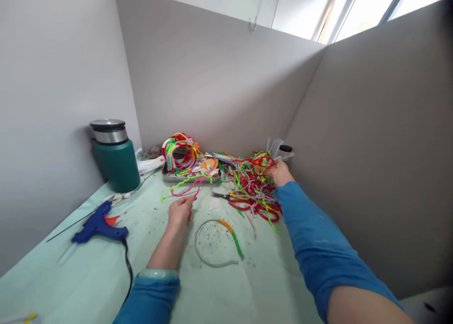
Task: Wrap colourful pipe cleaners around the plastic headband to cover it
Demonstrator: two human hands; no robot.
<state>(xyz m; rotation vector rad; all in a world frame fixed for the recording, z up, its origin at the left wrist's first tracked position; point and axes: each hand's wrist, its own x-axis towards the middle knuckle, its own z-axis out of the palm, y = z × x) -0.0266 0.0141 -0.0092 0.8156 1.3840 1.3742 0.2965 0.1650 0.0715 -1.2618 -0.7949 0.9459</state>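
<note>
My left hand (181, 210) is closed in a pinch on a pink pipe cleaner (198, 188). A wavy lime-green pipe cleaner (175, 186) lies across it, its far part reaching over the tray's front edge. At the right back, my right hand (279, 172) is at a tangled pile of pipe cleaners (249, 175), its fingers bent round a red strand at the upper right. Between my arms on the table lies a grey headband (198, 248), wrapped in orange and green on one end. Red-handled scissors (240, 203) lie partly under the pile, blades pointing left.
A metal tray (191, 178) at the back holds colourful wrapped headbands (180, 154) and small cut pieces. On the left stand a green bottle (118, 161) and a blue glue gun (97, 225) with a black cord. Behind the pile are a black-lidded jar (285, 149) and clear sticks. Grey partitions enclose the table.
</note>
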